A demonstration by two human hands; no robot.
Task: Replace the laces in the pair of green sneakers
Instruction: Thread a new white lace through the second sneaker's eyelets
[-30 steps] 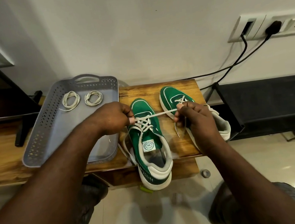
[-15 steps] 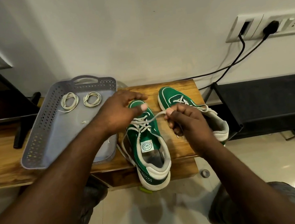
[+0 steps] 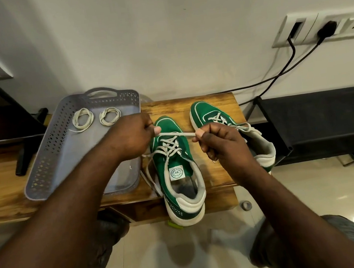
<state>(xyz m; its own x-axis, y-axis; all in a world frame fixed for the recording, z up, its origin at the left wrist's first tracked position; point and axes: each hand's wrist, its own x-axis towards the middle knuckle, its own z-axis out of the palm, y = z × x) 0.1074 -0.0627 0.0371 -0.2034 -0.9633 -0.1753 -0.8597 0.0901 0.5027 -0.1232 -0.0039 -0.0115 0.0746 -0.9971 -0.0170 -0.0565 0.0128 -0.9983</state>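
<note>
Head view: wooden bench (image 3: 212,105) by a white wall, black rack (image 3: 316,116) just beside it on the right. On the left part of the bench, grey tray (image 3: 48,163). Beside the tray, the pair of green sneakers, toes to the wall: near sneaker (image 3: 183,148) with its heel over the front edge, far sneaker (image 3: 200,113) partly hidden behind the right arm.

Above the near sneaker, left hand (image 3: 130,137) and right hand (image 3: 219,139), both closed in a pinch on 1 old lace (image 3: 177,133), stretched tight between them.

Compared with 0.5 s before: left hand no longer spread over the shoe, now gripping the lace again; lace straight instead of slack. Probably means drawing the lace out of the eyelets, row by row. Several crossings not yet undone here, and far sneaker laced at the toe part, so removal only partly done.

In the tray, 2 coiled laces (image 3: 103,119), untouched, probably the new ones.
</note>
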